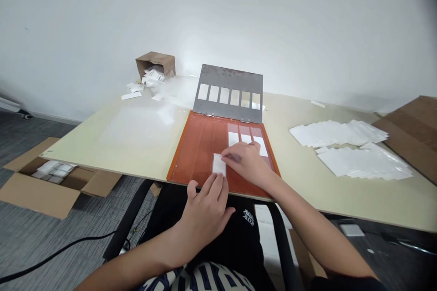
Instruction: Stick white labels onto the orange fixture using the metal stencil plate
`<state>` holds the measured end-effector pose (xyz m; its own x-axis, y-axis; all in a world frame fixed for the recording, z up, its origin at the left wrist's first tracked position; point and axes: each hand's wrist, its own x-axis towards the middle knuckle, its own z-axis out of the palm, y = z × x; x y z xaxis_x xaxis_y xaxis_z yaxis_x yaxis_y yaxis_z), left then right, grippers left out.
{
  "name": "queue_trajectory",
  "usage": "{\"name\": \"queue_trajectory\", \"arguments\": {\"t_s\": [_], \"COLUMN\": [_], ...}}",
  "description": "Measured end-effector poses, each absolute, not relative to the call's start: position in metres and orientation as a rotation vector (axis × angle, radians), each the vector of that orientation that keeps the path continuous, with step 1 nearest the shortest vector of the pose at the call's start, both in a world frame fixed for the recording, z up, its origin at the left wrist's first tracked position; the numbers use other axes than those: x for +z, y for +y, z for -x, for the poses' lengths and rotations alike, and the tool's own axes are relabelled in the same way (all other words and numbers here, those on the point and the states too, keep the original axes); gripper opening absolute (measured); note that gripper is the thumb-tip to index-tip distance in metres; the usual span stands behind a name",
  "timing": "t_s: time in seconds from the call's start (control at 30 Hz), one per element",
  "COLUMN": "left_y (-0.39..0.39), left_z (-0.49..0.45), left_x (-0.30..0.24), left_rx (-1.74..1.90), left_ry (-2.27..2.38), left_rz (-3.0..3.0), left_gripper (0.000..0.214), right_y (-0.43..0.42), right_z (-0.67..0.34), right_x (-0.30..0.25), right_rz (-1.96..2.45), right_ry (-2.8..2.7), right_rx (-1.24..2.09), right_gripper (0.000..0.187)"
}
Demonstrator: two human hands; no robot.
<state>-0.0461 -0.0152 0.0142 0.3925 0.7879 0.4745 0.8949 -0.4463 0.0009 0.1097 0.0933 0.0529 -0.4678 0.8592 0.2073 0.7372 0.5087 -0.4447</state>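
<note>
A white card, with what looks like a clear film edge around it, lies on the orange board near its front edge. My right hand comes in from the right and pinches the card at its upper right corner. My left hand reaches up from below, its fingers stretched out and their tips resting on the card's lower end. Beyond my right hand, several white cards in clear sleeves lie in a row on the board, partly covered by that hand.
A grey hinged plate with several rectangular windows stands tilted up behind the board. Stacked white cards in sleeves fan out at right beside a cardboard box. Loose white pieces spill from a small carton; an open box sits lower left.
</note>
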Motion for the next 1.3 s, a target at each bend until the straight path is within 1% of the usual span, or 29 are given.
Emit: {"name": "queue_trajectory", "arguments": {"t_s": [0.07,0.27,0.37,0.57,0.87,1.17,1.3], "left_y": [-0.016,-0.016,-0.016,-0.016,-0.017,-0.018,-0.018], "left_z": [0.047,0.049,0.048,0.046,0.046,0.047,0.048], "left_x": [0.015,0.014,0.012,0.013,0.014,0.015,0.016], "left_rx": [-0.590,-0.538,-0.541,-0.528,-0.501,-0.474,-0.449], "left_ry": [-1.493,-1.514,-1.519,-1.521,-1.515,-1.503,-1.497], "left_rz": [2.410,2.450,2.448,2.429,2.421,2.437,2.450], "left_gripper": [0.047,0.053,0.053,0.051,0.050,0.052,0.050], "right_y": [0.087,0.075,0.074,0.075,0.074,0.072,0.066], "right_z": [-0.110,-0.108,-0.108,-0.109,-0.111,-0.110,-0.113], "right_x": [0.053,0.042,0.035,0.030,0.028,0.035,0.042], "right_rz": [1.305,1.240,1.196,1.071,1.069,1.050,1.027], "right_ry": [-2.381,-2.401,-2.411,-2.447,-2.494,-2.573,-2.577], "right_rx": [0.384,0.244,0.210,0.202,0.119,0.097,0.143], "right_gripper": [0.019,0.027,0.032,0.031,0.029,0.033,0.036]}}
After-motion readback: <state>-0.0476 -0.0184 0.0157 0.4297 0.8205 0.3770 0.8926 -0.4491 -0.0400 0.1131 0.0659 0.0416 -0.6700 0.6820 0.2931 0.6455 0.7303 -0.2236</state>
